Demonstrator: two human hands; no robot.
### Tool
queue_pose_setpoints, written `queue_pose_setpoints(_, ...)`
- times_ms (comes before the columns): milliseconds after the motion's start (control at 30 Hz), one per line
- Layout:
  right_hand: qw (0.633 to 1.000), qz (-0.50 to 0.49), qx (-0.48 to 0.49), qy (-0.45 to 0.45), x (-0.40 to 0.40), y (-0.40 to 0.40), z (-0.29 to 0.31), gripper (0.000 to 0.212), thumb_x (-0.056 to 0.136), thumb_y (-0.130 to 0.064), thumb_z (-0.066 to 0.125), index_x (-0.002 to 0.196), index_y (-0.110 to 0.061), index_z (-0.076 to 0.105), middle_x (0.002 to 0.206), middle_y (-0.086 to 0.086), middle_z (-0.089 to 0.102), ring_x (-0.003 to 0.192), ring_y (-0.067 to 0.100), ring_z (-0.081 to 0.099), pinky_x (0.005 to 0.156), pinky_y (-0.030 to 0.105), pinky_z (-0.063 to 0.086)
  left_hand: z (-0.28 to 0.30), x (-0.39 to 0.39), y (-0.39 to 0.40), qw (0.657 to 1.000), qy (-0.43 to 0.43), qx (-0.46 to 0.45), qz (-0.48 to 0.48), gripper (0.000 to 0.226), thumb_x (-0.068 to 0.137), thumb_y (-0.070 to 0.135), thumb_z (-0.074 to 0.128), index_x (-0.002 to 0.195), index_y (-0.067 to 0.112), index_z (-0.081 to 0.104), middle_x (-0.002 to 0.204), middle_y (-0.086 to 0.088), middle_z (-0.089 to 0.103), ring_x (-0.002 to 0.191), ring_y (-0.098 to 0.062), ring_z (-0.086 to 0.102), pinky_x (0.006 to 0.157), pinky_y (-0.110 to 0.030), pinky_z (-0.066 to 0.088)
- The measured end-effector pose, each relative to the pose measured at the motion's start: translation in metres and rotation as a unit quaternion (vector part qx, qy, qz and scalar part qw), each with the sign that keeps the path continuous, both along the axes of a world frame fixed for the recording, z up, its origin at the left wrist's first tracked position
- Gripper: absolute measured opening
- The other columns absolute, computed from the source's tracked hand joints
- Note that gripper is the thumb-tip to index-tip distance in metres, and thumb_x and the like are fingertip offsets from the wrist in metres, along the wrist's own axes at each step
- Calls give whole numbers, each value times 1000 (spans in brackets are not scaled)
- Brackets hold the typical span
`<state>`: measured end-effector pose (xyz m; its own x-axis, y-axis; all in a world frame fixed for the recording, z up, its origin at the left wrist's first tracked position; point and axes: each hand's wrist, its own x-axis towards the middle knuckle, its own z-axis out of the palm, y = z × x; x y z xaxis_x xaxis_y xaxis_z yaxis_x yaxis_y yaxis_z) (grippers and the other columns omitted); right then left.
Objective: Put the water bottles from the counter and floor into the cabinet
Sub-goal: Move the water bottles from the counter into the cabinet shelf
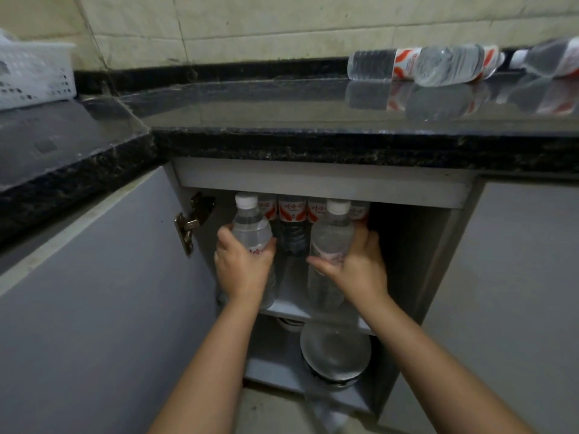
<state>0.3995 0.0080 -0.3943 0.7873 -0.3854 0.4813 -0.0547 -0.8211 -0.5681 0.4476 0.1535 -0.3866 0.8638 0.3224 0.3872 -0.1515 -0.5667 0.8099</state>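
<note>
The dark desk (282,101) spanned the top, with three water bottles (423,62) lying on it at one to two o'clock. Below, the open cabinet (319,186) held a back row of bottles (293,211) on its upper shelf. The left hand (242,264) was clamped round one upright bottle (250,227), the right hand (357,261) round another (332,233), both at the shelf's front. The step looked like placement; next, both seemingly needed setting down and releasing.
</note>
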Motion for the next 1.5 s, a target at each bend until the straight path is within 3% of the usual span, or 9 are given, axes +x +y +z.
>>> queue_pose_setpoints(133,995,38,40,87,4,-22,-9,91,61,-55,72,133,-17,30,137,12,38,125,32,37,104,46,28,-6,0,5,1000,-15,14,-9,72,69,27,76,121,-1,36,120,-28,50,109,-43,49,81,-47,44)
queue_pose_setpoints(333,964,135,224,52,9,-26,9,86,61,-24,81,133,-24,33,137,4,43,125,20,41,99,36,35,-7,-3,3,1000,-9,12,-12,74,70,27,75,125,-1,35,122,-27,50,112,-42,47,82,-46,44)
queue_pose_setpoints(433,952,207,220,49,13,-18,25,78,64,-11,78,126,-30,35,123,-3,47,110,8,41,92,28,33,-5,-4,3,1000,-7,3,-24,72,72,25,74,126,0,34,121,-26,51,111,-41,48,83,-45,44)
queue_pose_setpoints(533,949,209,228,57,14,-15,31,71,67,-6,75,126,-21,38,125,3,50,111,13,44,90,29,33,-10,-5,-1,999,4,-17,-32,78,74,21,72,135,5,27,127,-26,46,114,-41,46,87,-46,43)
queue_pose_setpoints(700,949,215,220,67,2,-23,14,87,63,-6,78,133,-24,28,118,-7,43,112,10,41,92,29,34,-43,-19,-8,994,112,8,19,102,72,27,74,144,16,2,142,-21,23,125,-40,33,97,-47,36)
queue_pose_setpoints(900,954,179,208,122,-4,-24,-26,65,74,-13,72,129,-15,37,129,10,53,117,21,50,89,26,36,-62,-14,-8,997,79,-11,2,82,75,16,72,138,2,22,132,-26,40,119,-41,42,95,-46,38)
queue_pose_setpoints(1167,955,179,203,118,55,17,-27,52,81,-15,64,127,-11,40,134,13,48,124,27,44,100,36,35,-65,24,-5,996,62,-32,-46,79,77,11,70,139,8,21,130,-20,48,116,-37,49,90,-43,43)
queue_pose_setpoints(1333,965,200,165,40,79,28,-37,65,81,-16,64,136,-13,29,143,11,36,131,25,34,106,34,27,-68,54,-2,990,71,-71,-95,72,81,12,64,139,19,22,134,-13,46,118,-29,48,92,-35,37)
queue_pose_setpoints(1500,975,168,144,15,89,36,-45,71,82,-19,64,140,-11,23,145,13,30,133,26,31,108,34,25,-70,57,5,989,53,-26,-134,79,83,13,62,143,17,11,143,-13,36,127,-29,39,100,-35,33)
